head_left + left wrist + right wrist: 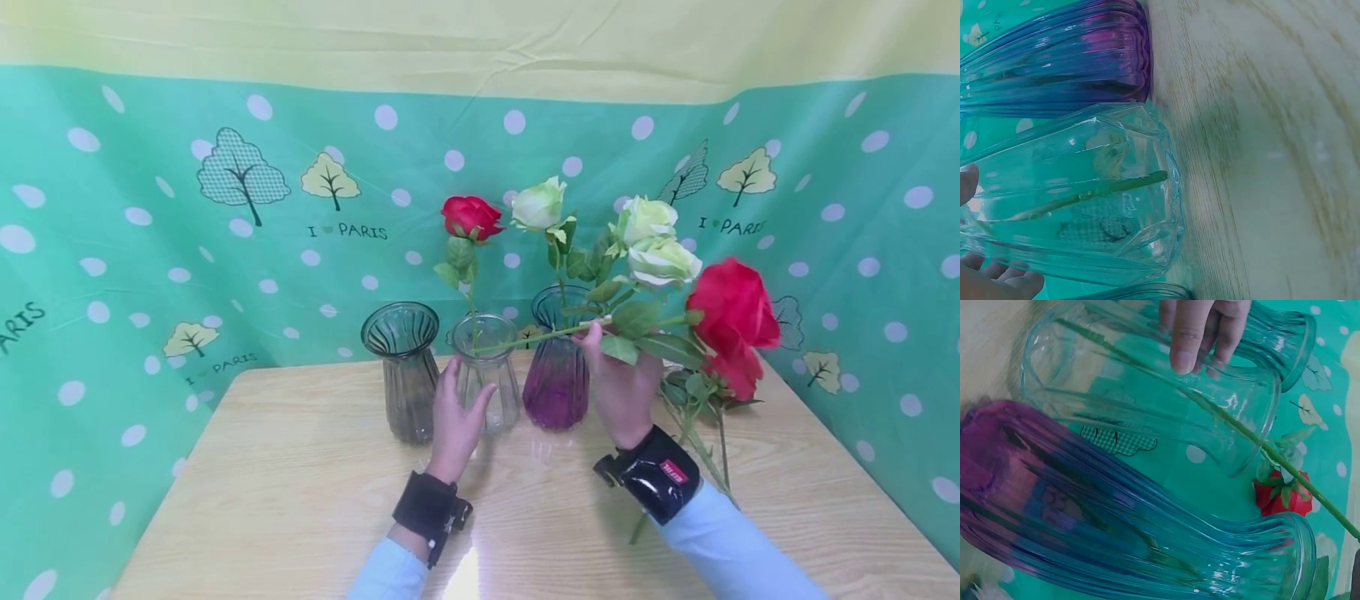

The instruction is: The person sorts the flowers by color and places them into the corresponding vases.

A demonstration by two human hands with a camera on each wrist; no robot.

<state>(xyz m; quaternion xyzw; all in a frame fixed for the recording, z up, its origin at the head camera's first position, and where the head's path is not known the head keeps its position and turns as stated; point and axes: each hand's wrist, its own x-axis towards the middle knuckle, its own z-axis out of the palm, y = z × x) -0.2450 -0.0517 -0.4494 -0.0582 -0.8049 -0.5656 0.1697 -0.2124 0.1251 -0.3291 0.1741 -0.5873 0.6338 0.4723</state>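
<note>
My left hand [459, 421] grips a clear glass vase [495, 408], thumb on one side and fingers on the other. A red rose [471, 218] stands in that vase, its green stem [1110, 186] slanting down inside the glass. With my right hand [626, 392] I pinch the stem of a large red rose [733, 312], held nearly level. Its bloom points right, and the cut end reaches left to the clear vase's rim. Leaves partly hide my right fingers. In the right wrist view, the held stem [1316, 494] crosses the vase's mouth.
Left of the clear vase stands a grey glass vase [408, 392]. On its right, a purple-blue vase [557, 387] stands below white roses [542, 206]. Loose stems [701, 454] lie on the wooden table [300, 483] at the right. A polka-dot cloth [337, 292] hangs behind.
</note>
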